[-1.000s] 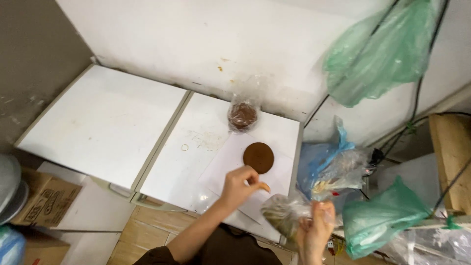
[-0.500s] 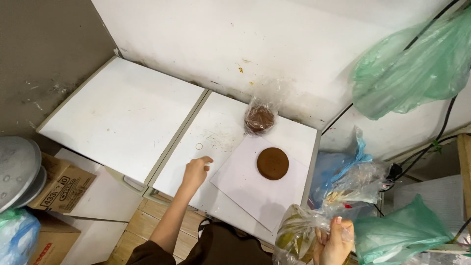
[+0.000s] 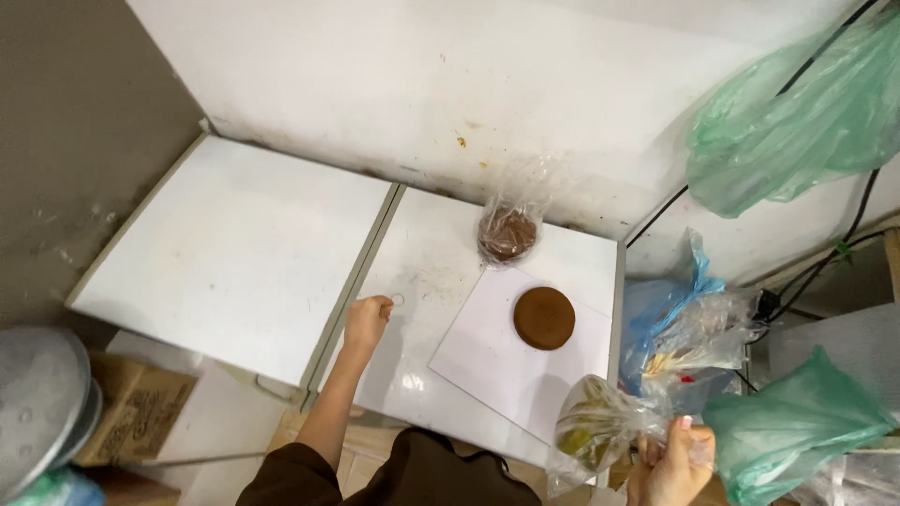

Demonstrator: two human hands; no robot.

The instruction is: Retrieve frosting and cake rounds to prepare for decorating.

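Pinching at a small rubber band [image 3: 397,300] on the white tabletop [image 3: 234,253], the left hand [image 3: 366,321] has moved away from the brown disc [image 3: 544,318], which now lies alone on its white sheet [image 3: 506,361]. The right hand [image 3: 673,461] stays clenched on a clear plastic bag of greenish food [image 3: 600,431], drawn nearer the tabletop edge. A bagged disc [image 3: 507,234] sits by the wall.

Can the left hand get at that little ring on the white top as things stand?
Probably yes. The left hand rests on the white top with its fingertips right beside the small ring, and nothing lies between them; touching or not is unclear.
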